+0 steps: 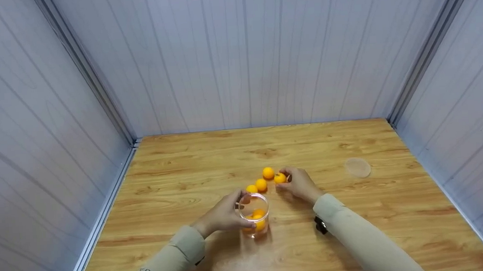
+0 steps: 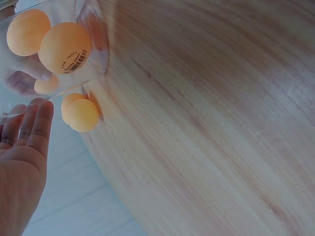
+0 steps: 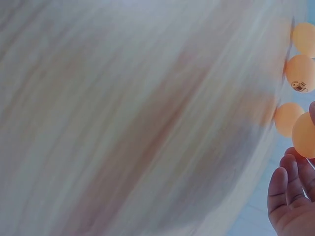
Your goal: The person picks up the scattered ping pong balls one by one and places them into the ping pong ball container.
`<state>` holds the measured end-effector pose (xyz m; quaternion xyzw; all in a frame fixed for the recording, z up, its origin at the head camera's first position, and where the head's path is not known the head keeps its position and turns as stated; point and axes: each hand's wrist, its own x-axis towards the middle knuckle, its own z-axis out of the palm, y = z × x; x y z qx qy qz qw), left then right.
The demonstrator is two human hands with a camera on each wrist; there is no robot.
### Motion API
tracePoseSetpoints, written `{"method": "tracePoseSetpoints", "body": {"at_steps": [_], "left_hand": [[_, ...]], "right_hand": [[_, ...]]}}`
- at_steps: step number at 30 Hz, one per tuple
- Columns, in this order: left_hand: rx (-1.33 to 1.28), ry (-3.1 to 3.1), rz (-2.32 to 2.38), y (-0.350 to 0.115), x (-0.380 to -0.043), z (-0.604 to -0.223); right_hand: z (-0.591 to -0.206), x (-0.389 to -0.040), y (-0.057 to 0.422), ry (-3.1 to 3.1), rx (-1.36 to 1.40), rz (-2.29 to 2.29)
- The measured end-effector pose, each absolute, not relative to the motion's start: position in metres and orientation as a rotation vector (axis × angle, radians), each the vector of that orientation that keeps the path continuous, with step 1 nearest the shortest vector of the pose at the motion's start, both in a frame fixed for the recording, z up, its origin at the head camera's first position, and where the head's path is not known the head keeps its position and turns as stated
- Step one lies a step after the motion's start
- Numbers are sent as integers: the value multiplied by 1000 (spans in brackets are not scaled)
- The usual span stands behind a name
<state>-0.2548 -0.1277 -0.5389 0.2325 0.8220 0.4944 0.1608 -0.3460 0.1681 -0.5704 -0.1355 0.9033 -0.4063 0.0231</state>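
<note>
My left hand (image 1: 228, 211) grips a clear plastic jar (image 1: 268, 230) from its left side, thumb and fingers around the wall. Inside the jar lie several orange ping-pong balls (image 2: 65, 47), one with printed lettering towards the left wrist camera. My right hand (image 1: 300, 184) pinches another orange ping-pong ball (image 1: 279, 178) between thumb and fingers, to the right of the jar and farther back. Beside that ball, a row of loose orange balls (image 1: 261, 185) runs from the jar's far rim towards the right hand; the nearest one is partly hidden behind the jar.
A round translucent lid (image 1: 358, 167) lies flat on the wooden table (image 1: 184, 164) to the right. Pale panelled walls (image 1: 245, 60) enclose the table at the back and on both sides. A small black object (image 1: 321, 225) shows at the right cuff.
</note>
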Motion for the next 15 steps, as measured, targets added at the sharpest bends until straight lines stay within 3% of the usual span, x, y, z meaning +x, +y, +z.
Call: {"method": "tracePoseSetpoints", "body": {"at_steps": [15], "left_hand": [[678, 2351, 1427, -130, -255, -537]], "right_hand": [[-561, -337, 171, 2786, -465, -1305]]}}
